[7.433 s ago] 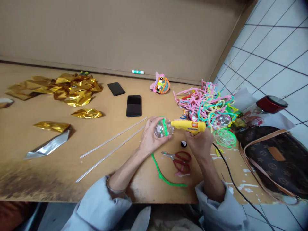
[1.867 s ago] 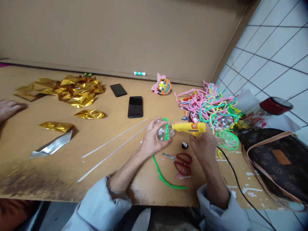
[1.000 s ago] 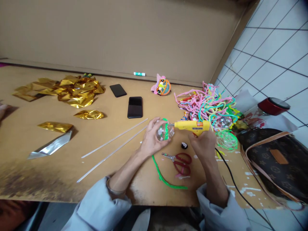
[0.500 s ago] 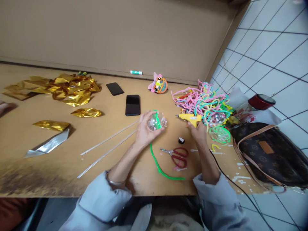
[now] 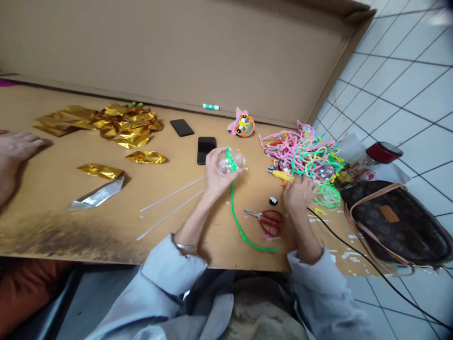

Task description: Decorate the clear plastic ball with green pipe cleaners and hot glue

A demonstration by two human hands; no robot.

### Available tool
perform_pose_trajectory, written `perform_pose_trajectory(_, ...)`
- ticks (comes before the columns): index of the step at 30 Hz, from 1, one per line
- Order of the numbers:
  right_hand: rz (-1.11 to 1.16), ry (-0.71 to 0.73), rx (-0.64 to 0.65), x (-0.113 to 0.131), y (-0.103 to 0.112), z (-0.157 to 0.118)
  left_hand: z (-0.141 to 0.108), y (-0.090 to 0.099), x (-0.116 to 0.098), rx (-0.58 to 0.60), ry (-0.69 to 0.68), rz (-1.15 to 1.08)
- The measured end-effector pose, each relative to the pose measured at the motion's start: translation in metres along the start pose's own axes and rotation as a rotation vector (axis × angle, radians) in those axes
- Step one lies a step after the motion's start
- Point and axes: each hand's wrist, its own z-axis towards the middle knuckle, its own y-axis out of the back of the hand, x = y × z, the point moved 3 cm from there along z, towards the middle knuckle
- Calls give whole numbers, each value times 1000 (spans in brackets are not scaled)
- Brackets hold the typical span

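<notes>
My left hand point(image 5: 218, 175) is wrapped round a clear ball point(image 5: 239, 158) with a green fuzzy strip across it. A long green strip point(image 5: 236, 222) trails from below the ball and curves over the table. My right hand point(image 5: 299, 192) lies over the handle end of the yellow glue gun point(image 5: 282, 176), whose nozzle points left; whether its fingers grip the gun is hard to make out. Red-handled scissors point(image 5: 271, 222) and a small black object point(image 5: 273, 201) lie between my forearms.
Colourful fuzzy strips point(image 5: 293, 151) pile up beyond my right hand, near a brown bag point(image 5: 403, 222) and a red-lidded jar point(image 5: 384, 152). Two phones point(image 5: 206, 147), clear sticks point(image 5: 170, 215) and gold foil point(image 5: 127, 127) lie left. Another person's hand point(image 5: 21, 144) rests far left.
The glue gun has come down onto the table beside the strips, and my right hand has flattened over its handle. The view has shifted, showing more of the other person's hand.
</notes>
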Motion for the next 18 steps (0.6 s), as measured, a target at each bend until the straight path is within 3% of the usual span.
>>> perform_pose_trajectory(3, 57, 394, 70, 33, 9, -12, 1, 1, -4, -17, -2, -12)
perform_pose_trajectory(5, 73, 698, 172, 61, 7, -25, 0, 1, -7, -23, -8, -16)
perform_pose_trajectory(7, 31, 905, 241, 86, 1, -37, -2, 0, -10, -19, -15, -10)
perform_pose_trajectory(12, 9, 1137, 365, 123, -19, -53, -5, -3, -12, -21, -19, -2)
perform_pose_trajectory(15, 55, 1229, 368, 124, -23, -54, -7, -6, -11, -4, -19, -18)
perform_pose_trajectory(18, 174, 1318, 288, 112, -23, -59, -10, -10, -11, 42, -10, -13)
